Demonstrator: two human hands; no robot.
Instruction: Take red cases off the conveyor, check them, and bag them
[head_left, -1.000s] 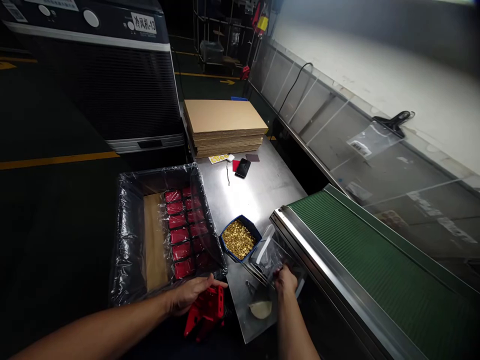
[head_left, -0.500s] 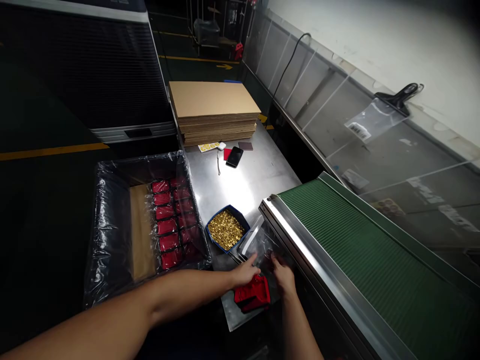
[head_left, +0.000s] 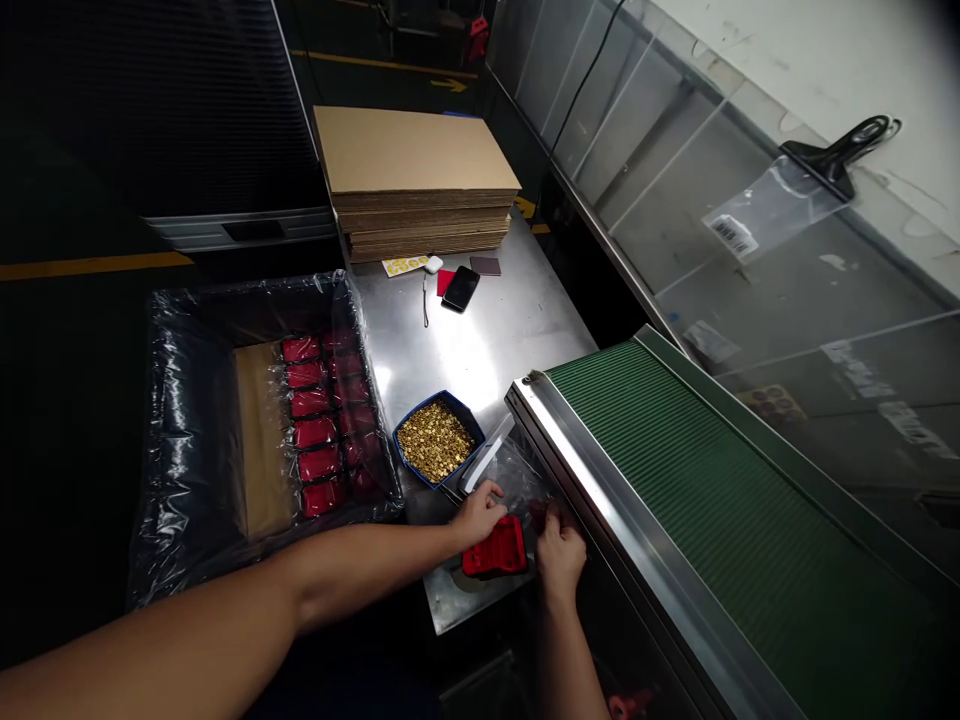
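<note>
A red plastic part [head_left: 495,548] with a hollowed, open top rests near the front corner of the metal table. Over its far left edge is my left hand [head_left: 478,518], fingers curled in; whatever they grip is too small to make out. To the right of the part, beside the conveyor's edge, my right hand [head_left: 561,558] has its fingers pinched together at a clear plastic bag [head_left: 517,468]. A dark reddish patch shows by those fingertips, and what they hold is unclear. Just beyond my left hand stands a blue bin [head_left: 480,437] of small gold-coloured metal pieces [head_left: 436,440].
A green conveyor belt [head_left: 697,490] runs along the right. On the left, a box lined with dark plastic [head_left: 187,420] holds rows of red parts [head_left: 315,432] and cardboard. Behind lie a phone [head_left: 460,289] and a cardboard stack [head_left: 416,150] on the metal table [head_left: 525,320].
My left hand has drawn its fingers in and lifted slightly off the red part. The right hand's fingers have curled in closer together. The whole view has shifted a little.
</note>
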